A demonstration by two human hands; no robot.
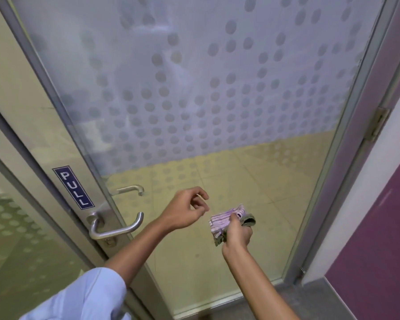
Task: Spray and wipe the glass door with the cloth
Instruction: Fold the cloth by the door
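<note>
The glass door (217,88) fills the view, frosted with a grey dot pattern above and clear below. My right hand (237,234) grips a bunched pink-and-white striped cloth (222,221) in front of the lower pane, a little off the glass. My left hand (185,210) hovers just left of the cloth with its fingers loosely curled and nothing in them. No spray bottle is in view.
A metal lever handle (116,228) and a blue PULL sign (73,188) sit on the door's left frame. A hinge (378,123) is on the right frame, beside a purple wall panel (379,250). Another glass panel (16,227) stands at far left.
</note>
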